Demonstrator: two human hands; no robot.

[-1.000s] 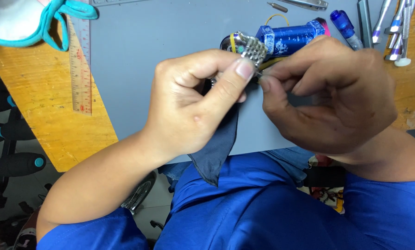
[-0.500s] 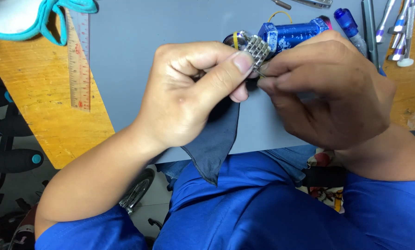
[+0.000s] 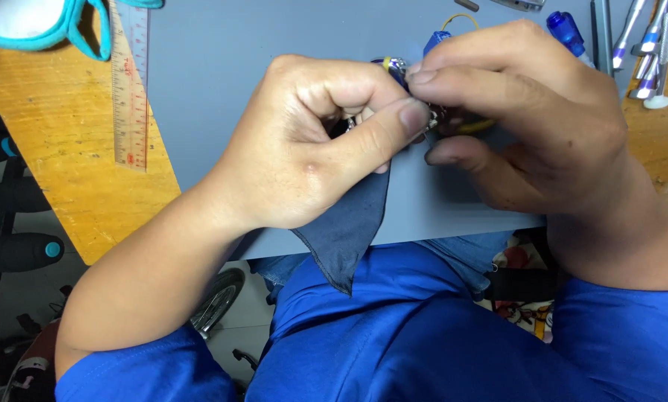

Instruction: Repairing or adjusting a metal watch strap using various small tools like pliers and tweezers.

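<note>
Small metal part (image 3: 431, 119) pinched by both hands over grey mat (image 3: 237, 67).

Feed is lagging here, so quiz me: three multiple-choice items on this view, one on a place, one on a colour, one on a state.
1. Where does the ruler lie?
A. On the wooden bench, left of the grey mat
B. Across the person's lap
C. Under the right hand

2. What colour is the cloth hanging below the left hand?
A. Yellow
B. Dark blue-grey
C. White

3. How do the two hands stand?
A. Far apart
B. Both flat on the mat
C. Fingertips pinched together on a small part

Key: 1 A, it rests along the mat's left edge. 2 B, it drapes dark. 3 C, the right hand meets the left.
</note>
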